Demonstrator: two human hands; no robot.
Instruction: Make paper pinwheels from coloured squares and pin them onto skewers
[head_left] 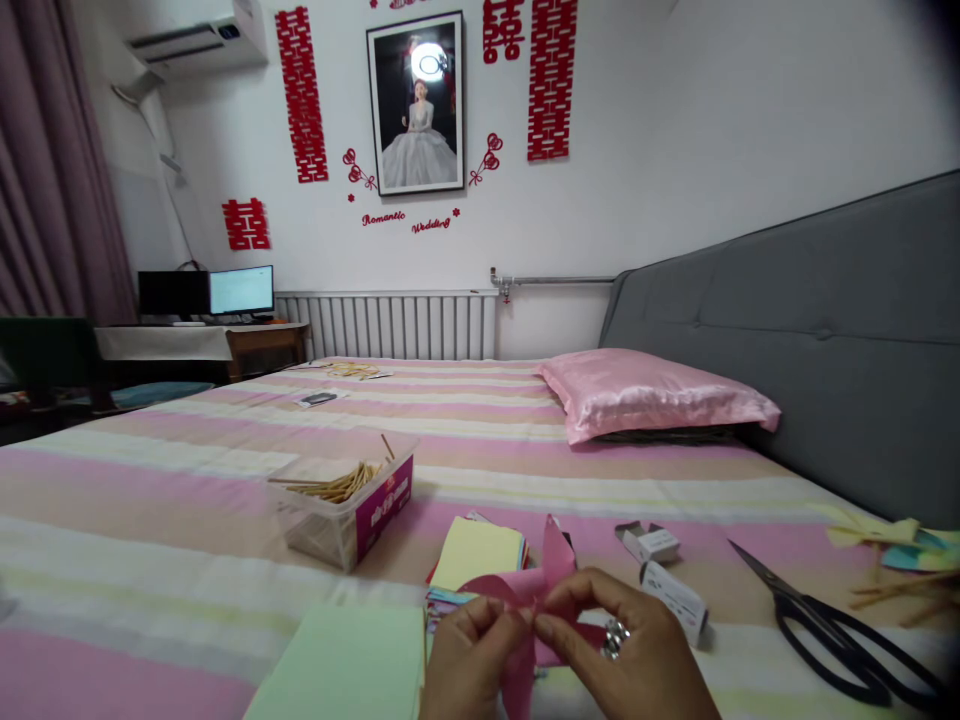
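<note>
A pink paper pinwheel (557,556) with curled blades is held up close in front of me. My left hand (474,660) pinches it near its centre from the left. From the other side my right hand (626,640), with a silver ring, pinches the same centre, the fingertips of both hands almost meeting. Whatever small piece may lie between the fingertips is too small to make out. Just behind the pinwheel sits a stack of coloured square paper (480,555), yellow on top. Light green paper sheets (352,660) lie left of my left hand.
A clear plastic box (341,510) of wooden sticks stands left of centre. To the right are two small boxes (675,603) (651,542), black-handled scissors (825,625) and yellow and blue paper pinwheels (900,540) on sticks. A pink pillow (652,395) rests by the grey headboard (810,310).
</note>
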